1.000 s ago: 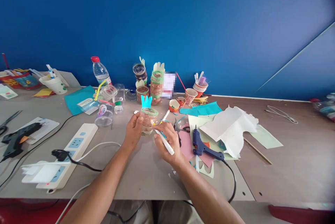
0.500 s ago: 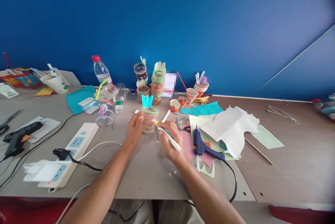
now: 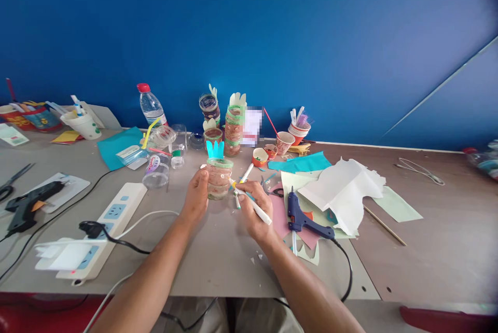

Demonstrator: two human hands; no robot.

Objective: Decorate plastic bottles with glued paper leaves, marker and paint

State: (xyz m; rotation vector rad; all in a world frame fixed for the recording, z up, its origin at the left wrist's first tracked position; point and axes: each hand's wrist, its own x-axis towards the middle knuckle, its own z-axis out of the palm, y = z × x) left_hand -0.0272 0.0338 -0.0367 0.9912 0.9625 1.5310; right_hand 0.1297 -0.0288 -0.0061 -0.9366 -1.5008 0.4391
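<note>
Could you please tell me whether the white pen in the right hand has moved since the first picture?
Yes, the white pen has moved right, closer to the stationary blue glue gun.

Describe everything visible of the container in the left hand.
The small container looks like translucent plastic, with brownish sides and a green rim. Turquoise papery points rise from its back edge. The left hand holds it nearly upright by its left side, near the white pen in the right hand; tip contact is unclear.
</note>
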